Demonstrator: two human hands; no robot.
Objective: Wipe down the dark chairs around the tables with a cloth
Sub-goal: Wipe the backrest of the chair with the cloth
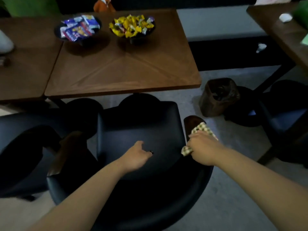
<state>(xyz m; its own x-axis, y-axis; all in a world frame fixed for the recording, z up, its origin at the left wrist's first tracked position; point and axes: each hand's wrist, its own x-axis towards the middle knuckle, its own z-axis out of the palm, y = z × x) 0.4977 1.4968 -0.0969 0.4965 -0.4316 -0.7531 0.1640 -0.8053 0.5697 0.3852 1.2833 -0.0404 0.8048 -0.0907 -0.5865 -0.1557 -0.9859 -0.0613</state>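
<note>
A dark padded chair (138,127) stands right below me, pushed up to a brown wooden table (123,70). My right hand (203,149) grips a green-and-white checked cloth (202,128) and holds it on the chair's brown wooden right armrest (191,121). My left hand (136,155) hovers over the chair seat with its fingers loosely curled and nothing in it; a dark ring shows on one finger. A second dark chair (28,140) sits to the left, and a third (286,114) at the right edge.
Two dark bowls of wrapped snacks (78,29) (131,27) stand on the table's far side. Another table (20,60) adjoins on the left and one more (286,30) at top right. A small bin with a brown bag (218,97) stands on the grey floor right of the chair.
</note>
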